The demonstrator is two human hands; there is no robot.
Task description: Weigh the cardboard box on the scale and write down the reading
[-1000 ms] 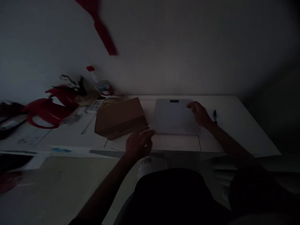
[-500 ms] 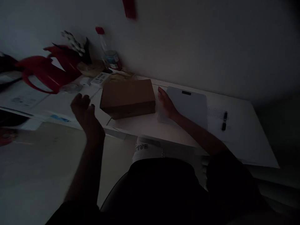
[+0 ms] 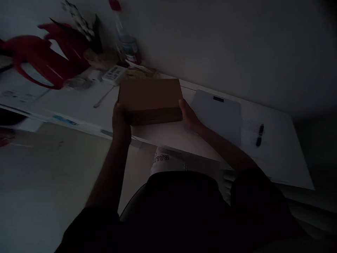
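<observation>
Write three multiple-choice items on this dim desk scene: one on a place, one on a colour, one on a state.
1. Where does the grey scale lie?
A. right of the cardboard box
B. on top of it
C. on the floor

2. What colour is the bottle's cap?
A. green
B. red
C. white

3. How do the hands meet the box?
A. both clear of it
B. one on its top
C. one at each end

Key: 1 A, the scale lies flat beside the box; 2 B, the cap shows red; 3 C, left hand and right hand flank it.

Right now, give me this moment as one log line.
left hand: on box left end | right hand: on right end | box: on table | scale: right of box
</observation>
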